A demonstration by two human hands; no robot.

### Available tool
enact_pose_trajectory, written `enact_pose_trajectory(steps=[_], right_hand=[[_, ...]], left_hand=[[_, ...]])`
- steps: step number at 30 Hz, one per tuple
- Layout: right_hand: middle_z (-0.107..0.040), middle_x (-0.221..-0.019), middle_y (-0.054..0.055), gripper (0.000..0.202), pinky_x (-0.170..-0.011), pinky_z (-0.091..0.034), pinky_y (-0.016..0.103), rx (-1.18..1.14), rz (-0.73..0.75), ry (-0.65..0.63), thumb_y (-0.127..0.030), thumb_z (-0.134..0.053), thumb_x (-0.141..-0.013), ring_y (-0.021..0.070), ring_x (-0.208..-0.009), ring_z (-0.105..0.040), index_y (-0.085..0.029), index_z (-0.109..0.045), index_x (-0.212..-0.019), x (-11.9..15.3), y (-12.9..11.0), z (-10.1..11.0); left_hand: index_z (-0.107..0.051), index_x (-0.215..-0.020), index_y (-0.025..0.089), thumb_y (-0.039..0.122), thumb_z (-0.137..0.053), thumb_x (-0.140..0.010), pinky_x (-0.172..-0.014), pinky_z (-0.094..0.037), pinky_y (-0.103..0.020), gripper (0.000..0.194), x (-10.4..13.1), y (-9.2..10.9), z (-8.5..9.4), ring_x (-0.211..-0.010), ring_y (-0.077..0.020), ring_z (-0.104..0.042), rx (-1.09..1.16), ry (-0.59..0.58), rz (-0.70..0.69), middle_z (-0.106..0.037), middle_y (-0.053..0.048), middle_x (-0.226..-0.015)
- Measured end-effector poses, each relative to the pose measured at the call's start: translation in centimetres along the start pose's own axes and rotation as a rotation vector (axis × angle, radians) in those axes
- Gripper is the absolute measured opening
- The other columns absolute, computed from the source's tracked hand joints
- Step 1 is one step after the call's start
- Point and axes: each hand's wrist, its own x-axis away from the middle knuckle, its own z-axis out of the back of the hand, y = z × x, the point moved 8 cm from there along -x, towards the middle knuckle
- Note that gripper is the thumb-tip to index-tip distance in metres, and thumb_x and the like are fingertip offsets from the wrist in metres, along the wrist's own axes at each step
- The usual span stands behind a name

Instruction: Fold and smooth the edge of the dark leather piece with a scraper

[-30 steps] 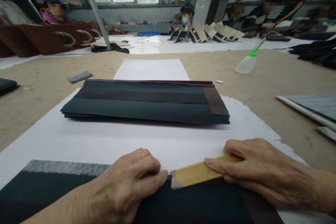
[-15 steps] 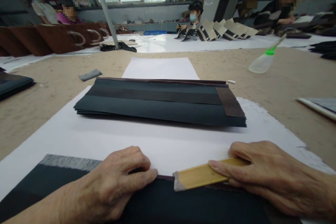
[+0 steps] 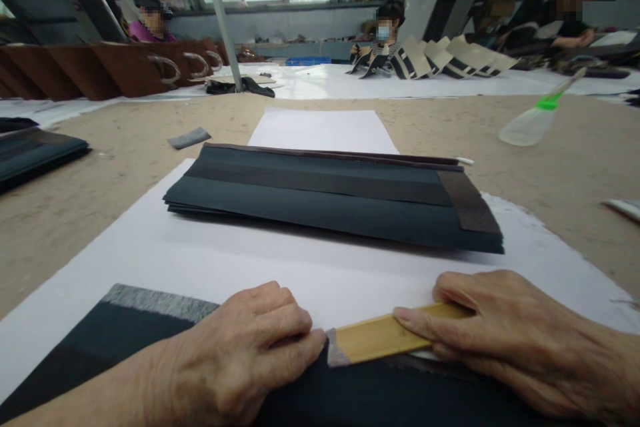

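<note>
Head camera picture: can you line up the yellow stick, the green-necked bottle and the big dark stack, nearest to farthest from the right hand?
1. Yellow stick: nearest, held in the right hand.
2. Big dark stack: ahead, on white paper.
3. Green-necked bottle: farthest, beyond the stack, toward the right.

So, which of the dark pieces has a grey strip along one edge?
The nearest dark sheet, under the left hand, with the strip at its far edge. None shows on the middle stack or the stack at the left edge.
</note>
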Motion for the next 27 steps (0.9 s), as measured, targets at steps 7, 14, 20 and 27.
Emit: enact_pose_trajectory(steps=[7,14,20,27], right_hand=[[-0.05,-0.068,0.002,0.036,-0.046,-0.032,0.025,0.029,0.042,-0.025,-0.026,-0.035,-0.095,0.0133,-0.051,-0.047,-0.023,-0.057,-0.124,-0.9,-0.3,-0.8],[-0.051,-0.072,0.003,0.039,-0.047,-0.032,0.027,-0.042,0.047,0.0,-0.023,-0.034,-0.095,0.0135,-0.053,-0.046,-0.024,-0.05,-0.131,-0.6,0.2,-1.2],[-0.05,-0.071,0.003,0.044,-0.045,-0.033,0.029,-0.064,0.035,-0.038,-0.019,-0.041,-0.091,0.0142,-0.052,-0.049,-0.025,-0.046,-0.135,-1.2,0.3,-2.5],[-0.048,-0.071,0.001,0.046,-0.043,-0.032,0.026,0.04,0.095,-0.072,-0.021,-0.04,-0.092,0.0119,-0.052,-0.049,-0.022,-0.043,-0.138,-2.3,0.1,-3.0]], left_hand=[[-0.051,-0.113,0.009,0.007,-0.03,-0.092,-0.062,-0.038,-0.032,0.03,0.3,-0.2,1.2,-0.07,-0.0182,-0.046,0.012,0.027,0.036,-0.055,-0.009,-0.085],[-0.054,-0.116,0.015,0.003,-0.039,-0.092,-0.069,-0.043,-0.025,0.031,5.8,-3.4,3.8,-0.08,-0.0142,-0.053,0.159,0.085,0.248,-0.056,-0.006,-0.091],[-0.056,-0.116,0.018,0.0,-0.039,-0.089,-0.069,-0.043,-0.024,0.036,8.9,-4.3,4.8,-0.081,-0.0134,-0.054,0.218,0.15,0.283,-0.057,-0.006,-0.092],[-0.055,-0.117,0.017,0.007,-0.034,-0.092,-0.069,-0.04,-0.032,0.034,8.7,-3.9,4.8,-0.08,-0.018,-0.051,0.135,0.137,0.185,-0.056,-0.01,-0.09]])
